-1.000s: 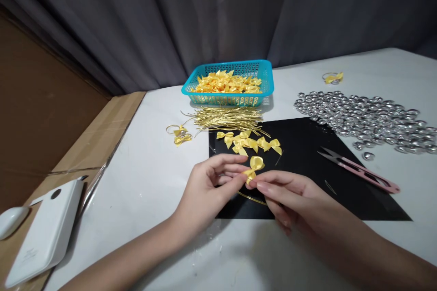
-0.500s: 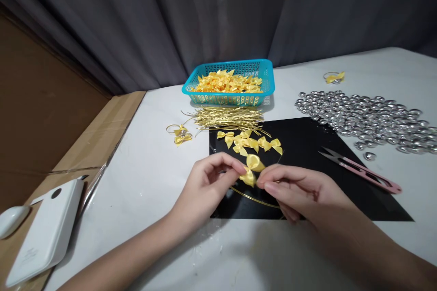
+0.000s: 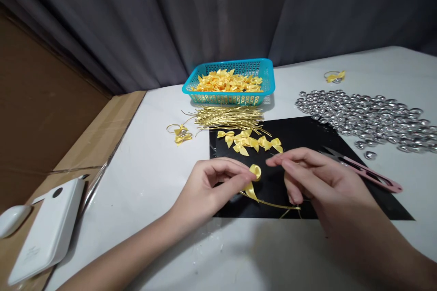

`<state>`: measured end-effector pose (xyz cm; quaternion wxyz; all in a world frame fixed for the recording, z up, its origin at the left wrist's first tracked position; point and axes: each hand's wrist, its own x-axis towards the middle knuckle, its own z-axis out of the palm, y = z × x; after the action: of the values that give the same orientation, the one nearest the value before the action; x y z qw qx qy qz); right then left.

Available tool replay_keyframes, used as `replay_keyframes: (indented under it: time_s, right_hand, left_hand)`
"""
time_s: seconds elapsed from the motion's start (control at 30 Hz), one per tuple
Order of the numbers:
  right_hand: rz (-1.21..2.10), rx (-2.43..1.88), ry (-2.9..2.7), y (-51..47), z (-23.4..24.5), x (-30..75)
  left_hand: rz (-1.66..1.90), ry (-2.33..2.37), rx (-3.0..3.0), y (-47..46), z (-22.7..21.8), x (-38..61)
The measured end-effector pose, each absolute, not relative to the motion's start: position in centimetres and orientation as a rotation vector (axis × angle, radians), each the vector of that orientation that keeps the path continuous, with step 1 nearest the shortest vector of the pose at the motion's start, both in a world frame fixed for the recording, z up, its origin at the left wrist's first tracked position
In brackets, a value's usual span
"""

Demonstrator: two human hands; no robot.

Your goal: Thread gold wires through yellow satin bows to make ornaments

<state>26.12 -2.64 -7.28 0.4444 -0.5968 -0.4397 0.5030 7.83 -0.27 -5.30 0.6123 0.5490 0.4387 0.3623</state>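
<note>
The fingers [image 3: 239,173] of the left hand [image 3: 208,188] are pinched on a small yellow ribbon bow [image 3: 254,179], which is held just above the near left part of the black mat [image 3: 307,136]. A thin gold wire tie [image 3: 273,204] hangs from the bow and its long axis runs to the right, low over the mat, passing under the right hand [image 3: 314,179]. The fingers of the right hand are pressed together at the tips, just right of the bow and a little apart from it; whether they hold the fine end of the wire I cannot tell. The left hand is the nearer one to the bow.

Farther on the mat lie a few loose yellow bows [image 3: 251,142], then a bundle of gold wire ties [image 3: 228,118] and a turquoise basket [image 3: 205,91] full of bows. To the right lie pink thread snips [image 3: 368,173] and a heap of silver beads [image 3: 368,116] on the white tabletop [image 3: 153,168]
</note>
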Motion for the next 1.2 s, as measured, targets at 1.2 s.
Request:
replay_keyframes:
  time_s: [1.2]
  right_hand:
    - [-0.241,-1.138,-2.024,-4.6,-7.0,26.4]
  left_hand:
    - [0.785,0.973,1.294,-0.5,-5.4,7.9]
